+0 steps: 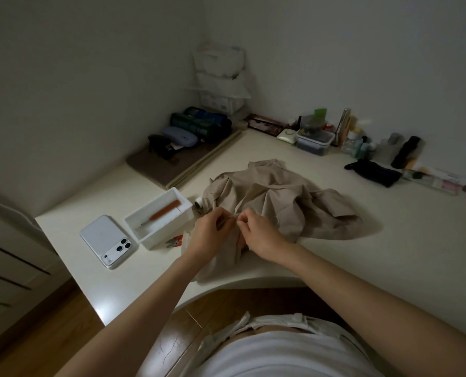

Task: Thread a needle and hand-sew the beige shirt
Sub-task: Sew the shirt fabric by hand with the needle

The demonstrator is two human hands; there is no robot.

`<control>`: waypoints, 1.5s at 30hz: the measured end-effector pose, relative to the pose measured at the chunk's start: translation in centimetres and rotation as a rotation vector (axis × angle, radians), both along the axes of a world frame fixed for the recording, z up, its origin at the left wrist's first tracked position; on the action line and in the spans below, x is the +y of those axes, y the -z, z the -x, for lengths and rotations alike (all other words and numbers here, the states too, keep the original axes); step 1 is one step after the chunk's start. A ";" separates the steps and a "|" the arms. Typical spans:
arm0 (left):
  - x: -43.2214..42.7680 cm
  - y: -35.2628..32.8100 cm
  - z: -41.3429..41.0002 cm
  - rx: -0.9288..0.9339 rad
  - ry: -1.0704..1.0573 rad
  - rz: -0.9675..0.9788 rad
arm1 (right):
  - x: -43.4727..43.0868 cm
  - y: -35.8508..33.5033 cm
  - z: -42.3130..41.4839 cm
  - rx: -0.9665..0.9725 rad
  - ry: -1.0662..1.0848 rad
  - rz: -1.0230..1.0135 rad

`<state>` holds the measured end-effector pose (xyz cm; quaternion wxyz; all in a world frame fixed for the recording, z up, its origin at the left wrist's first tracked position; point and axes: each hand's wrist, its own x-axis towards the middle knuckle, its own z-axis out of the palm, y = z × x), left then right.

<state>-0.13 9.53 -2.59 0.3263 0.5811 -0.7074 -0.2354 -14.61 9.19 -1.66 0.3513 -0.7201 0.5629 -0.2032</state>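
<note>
The beige shirt (278, 202) lies crumpled on the white table (335, 251), with one part hanging over the front edge. My left hand (211, 232) and my right hand (257, 229) meet over the shirt's near left part. Both pinch a narrow strip or edge of the fabric between their fingertips. Needle and thread are too small to make out between the fingers. A thread spool (198, 202) peeks out at the shirt's left edge.
A white box (158, 217) holding an orange-handled tool (162, 212) stands left of my hands, with red snips (175, 241) beside it and a white phone (109, 241) further left. Cases, containers and bottles line the back wall. A black pouch (374, 172) lies far right.
</note>
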 end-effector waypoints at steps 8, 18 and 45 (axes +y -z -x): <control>-0.7 -0.6 0.0 0.012 -0.065 -0.027 | 0.1 -0.7 0.4 -0.091 -0.001 -0.073; -0.6 -1.5 0.6 0.031 0.012 0.024 | -0.6 -1.0 0.0 -0.231 0.103 -0.068; -1.0 -2.7 -0.1 0.386 -0.041 -0.243 | -0.9 -2.2 1.8 -0.034 -0.161 0.159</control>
